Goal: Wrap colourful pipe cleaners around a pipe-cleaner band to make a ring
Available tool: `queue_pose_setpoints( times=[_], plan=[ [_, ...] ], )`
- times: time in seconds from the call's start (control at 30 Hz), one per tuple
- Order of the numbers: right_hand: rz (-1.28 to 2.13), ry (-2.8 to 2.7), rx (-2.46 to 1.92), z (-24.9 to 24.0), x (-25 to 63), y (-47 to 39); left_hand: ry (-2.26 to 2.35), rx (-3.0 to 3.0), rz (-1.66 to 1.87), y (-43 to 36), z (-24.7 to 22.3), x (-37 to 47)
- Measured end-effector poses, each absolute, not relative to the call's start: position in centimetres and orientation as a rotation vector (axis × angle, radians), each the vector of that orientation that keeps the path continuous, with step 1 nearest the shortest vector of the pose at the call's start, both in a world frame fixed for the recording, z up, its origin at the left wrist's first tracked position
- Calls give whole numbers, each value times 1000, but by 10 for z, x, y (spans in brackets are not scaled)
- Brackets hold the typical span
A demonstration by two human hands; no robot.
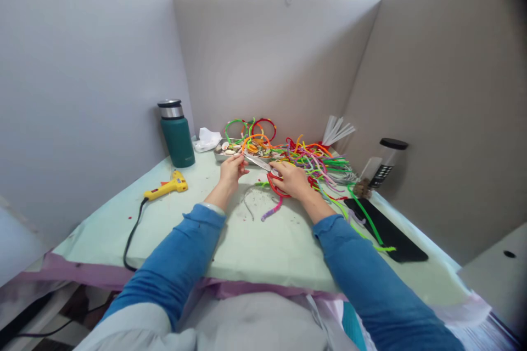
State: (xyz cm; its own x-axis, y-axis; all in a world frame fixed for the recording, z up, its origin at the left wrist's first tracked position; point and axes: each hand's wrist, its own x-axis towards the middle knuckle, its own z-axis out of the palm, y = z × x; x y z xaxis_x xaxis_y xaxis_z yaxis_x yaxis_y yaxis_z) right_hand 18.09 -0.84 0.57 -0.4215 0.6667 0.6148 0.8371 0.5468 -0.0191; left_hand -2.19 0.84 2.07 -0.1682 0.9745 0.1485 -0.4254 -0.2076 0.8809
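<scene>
While one hand (pixel 291 180) holds scissors (pixel 258 162), one flask (pixel 178 141) stands.

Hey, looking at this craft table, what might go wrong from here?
The blade tips of the scissors sit right by the left hand, so a slip might nick it. The cord of the yellow glue gun runs down beside the left sleeve, which could snag it. Loose pipe cleaners crowd the right hand and may tangle.

No legible txt; jar label (pixel 379 175) too blurry.
</scene>
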Motion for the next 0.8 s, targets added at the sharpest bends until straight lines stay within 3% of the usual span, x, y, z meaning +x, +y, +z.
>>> queue_pose_setpoints(
  times=[0.8],
  plan=[
    [-438, -2249, -1246, 9, 179, -11, 902, 959, 1681, 15, 14, -24]
  ],
)
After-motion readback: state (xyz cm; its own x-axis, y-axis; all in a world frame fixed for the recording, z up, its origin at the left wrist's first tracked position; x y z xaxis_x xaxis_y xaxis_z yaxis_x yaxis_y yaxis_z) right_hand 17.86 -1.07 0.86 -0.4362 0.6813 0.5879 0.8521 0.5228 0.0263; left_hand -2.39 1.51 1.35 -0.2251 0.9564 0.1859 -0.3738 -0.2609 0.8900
